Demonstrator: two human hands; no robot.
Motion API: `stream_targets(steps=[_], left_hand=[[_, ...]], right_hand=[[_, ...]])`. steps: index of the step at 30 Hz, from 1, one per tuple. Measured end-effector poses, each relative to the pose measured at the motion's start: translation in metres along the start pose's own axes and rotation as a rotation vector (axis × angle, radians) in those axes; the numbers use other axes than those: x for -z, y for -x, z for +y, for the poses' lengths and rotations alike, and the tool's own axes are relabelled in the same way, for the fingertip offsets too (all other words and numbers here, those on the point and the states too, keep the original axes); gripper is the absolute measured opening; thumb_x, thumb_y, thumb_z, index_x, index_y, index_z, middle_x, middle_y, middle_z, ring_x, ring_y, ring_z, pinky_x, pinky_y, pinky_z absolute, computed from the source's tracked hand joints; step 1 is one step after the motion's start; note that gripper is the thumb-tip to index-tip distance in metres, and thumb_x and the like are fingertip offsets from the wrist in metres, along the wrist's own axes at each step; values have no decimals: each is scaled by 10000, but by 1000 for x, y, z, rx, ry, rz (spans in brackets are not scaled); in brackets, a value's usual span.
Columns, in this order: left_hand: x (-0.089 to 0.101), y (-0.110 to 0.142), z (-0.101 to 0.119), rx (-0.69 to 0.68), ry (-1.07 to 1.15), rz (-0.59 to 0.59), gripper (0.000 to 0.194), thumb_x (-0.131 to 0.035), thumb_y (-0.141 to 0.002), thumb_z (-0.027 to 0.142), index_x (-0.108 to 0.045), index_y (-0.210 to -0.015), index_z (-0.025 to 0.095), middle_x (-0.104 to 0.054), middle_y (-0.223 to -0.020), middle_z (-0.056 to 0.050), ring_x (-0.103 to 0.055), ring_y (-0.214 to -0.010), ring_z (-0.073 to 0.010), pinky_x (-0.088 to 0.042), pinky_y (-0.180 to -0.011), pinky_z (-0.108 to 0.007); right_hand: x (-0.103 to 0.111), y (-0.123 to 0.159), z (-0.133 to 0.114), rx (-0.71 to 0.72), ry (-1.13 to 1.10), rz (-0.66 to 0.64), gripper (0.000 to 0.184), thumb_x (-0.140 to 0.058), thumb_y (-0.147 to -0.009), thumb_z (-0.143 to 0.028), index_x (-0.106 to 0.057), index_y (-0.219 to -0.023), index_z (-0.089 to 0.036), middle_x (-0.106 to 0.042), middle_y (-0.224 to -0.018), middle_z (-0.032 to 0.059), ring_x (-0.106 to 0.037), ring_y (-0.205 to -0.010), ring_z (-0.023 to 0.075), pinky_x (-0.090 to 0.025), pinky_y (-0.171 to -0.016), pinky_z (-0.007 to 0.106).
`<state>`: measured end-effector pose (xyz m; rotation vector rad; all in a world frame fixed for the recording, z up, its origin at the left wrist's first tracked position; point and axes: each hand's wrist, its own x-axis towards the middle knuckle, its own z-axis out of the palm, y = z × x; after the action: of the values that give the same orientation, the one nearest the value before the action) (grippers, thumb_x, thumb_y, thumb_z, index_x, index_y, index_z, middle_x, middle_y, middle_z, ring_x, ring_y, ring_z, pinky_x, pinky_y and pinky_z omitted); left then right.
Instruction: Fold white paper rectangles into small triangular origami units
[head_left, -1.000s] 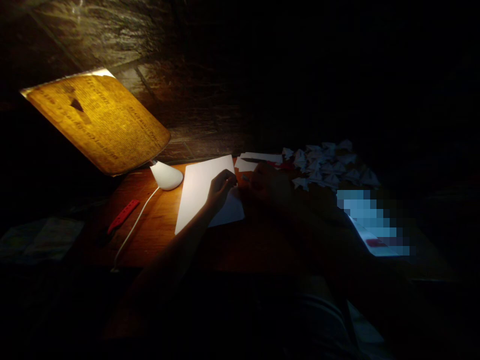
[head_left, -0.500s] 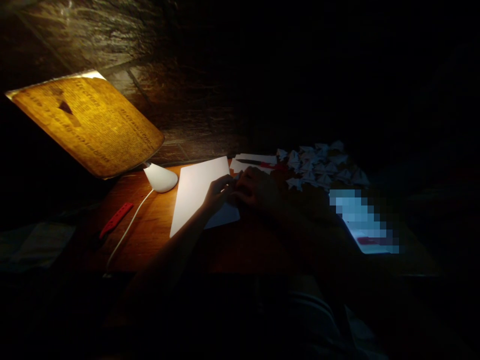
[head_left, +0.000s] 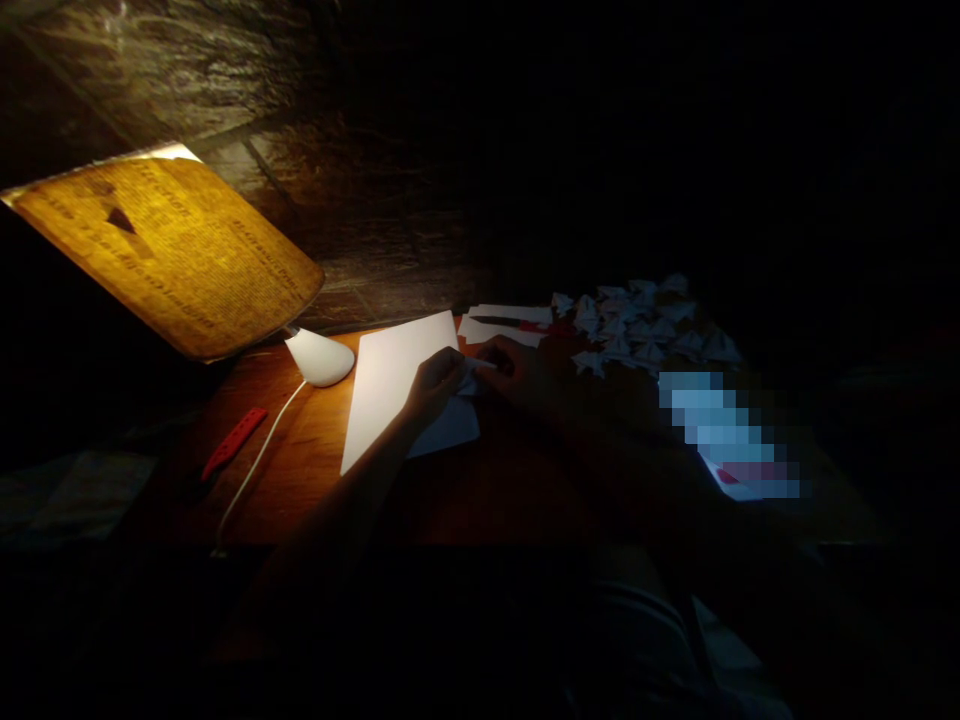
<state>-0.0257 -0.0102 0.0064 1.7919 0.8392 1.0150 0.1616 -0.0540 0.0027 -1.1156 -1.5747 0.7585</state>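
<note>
The room is dark, lit only by a small lamp. My left hand [head_left: 435, 383] and my right hand [head_left: 517, 368] meet over the right edge of a white paper sheet [head_left: 390, 385] on the wooden table [head_left: 315, 470]. Both hands have their fingers pinched on a small piece of white paper [head_left: 474, 376] between them. Behind them lie a few cut paper strips [head_left: 499, 322] and a pile of several small folded white paper pieces [head_left: 645, 325].
A white lamp base [head_left: 320, 357] with a paper-covered shade [head_left: 165, 255] stands at the back left, its cord [head_left: 255, 465] running toward the front edge. A red tool [head_left: 232, 442] lies at the left. A lit screen [head_left: 724, 435] glows on the right.
My right hand moved in to meet the left and both now pinch the small paper, which shows between them. The view has shifted slightly.
</note>
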Motion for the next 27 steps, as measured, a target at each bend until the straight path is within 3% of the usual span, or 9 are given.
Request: stream_targets(steps=[4, 10, 15, 19, 23, 27], left_hand=[[0, -2, -3, -46, 12, 7, 368, -788, -851, 483, -547, -918, 213, -539, -645, 66, -454, -547, -86, -351, -527, -195], [4, -4, -5, -81, -135, 91, 257, -746, -843, 415, -651, -859, 176, -699, -797, -22, -639, -730, -141, -506, -689, -252], [7, 0, -3, -73, -76, 15, 427, -727, -895, 569, -738, -1002, 156, -776, -945, -85, -721, -871, -208, -561, -774, -300], [4, -1, -9, -61, 84, -81, 540, -902, -747, 508, -705, -1101, 151, -781, -1014, -104, -748, -916, -215, -600, -807, -313], [1, -2, -11, 1, 71, -49, 417, -893, -740, 356, -706, -1051, 149, -775, -972, -82, -749, -875, -197, -621, -771, -304], [1, 0, -4, 55, 104, -54, 376, -860, -749, 320, -709, -1049, 151, -769, -1031, -86, -731, -841, -176, -613, -626, -245]], right_hand=[[3, -1, -1, -36, -18, -10, 197, -736, -829, -318, -667, -984, -217, -731, -911, 27, -624, -786, 183, -485, -724, 310], [13, -3, 0, -49, -26, -97, 276, -706, -784, -202, -661, -1055, -225, -728, -920, 16, -655, -829, 195, -505, -755, 316], [15, -5, 2, -41, -49, -101, 212, -687, -800, -196, -658, -1008, -226, -726, -901, 14, -670, -830, 198, -515, -766, 327], [16, -7, 2, -51, -27, -56, 136, -691, -823, -212, -660, -955, -227, -736, -882, 12, -678, -847, 202, -524, -783, 333], [21, -8, -2, -48, 16, -77, 45, -655, -884, -247, -673, -911, -216, -738, -871, 27, -679, -826, 193, -520, -782, 331], [29, -10, 0, -29, 36, -151, 127, -690, -845, -234, -710, -968, -205, -746, -877, 33, -682, -826, 195, -522, -773, 328]])
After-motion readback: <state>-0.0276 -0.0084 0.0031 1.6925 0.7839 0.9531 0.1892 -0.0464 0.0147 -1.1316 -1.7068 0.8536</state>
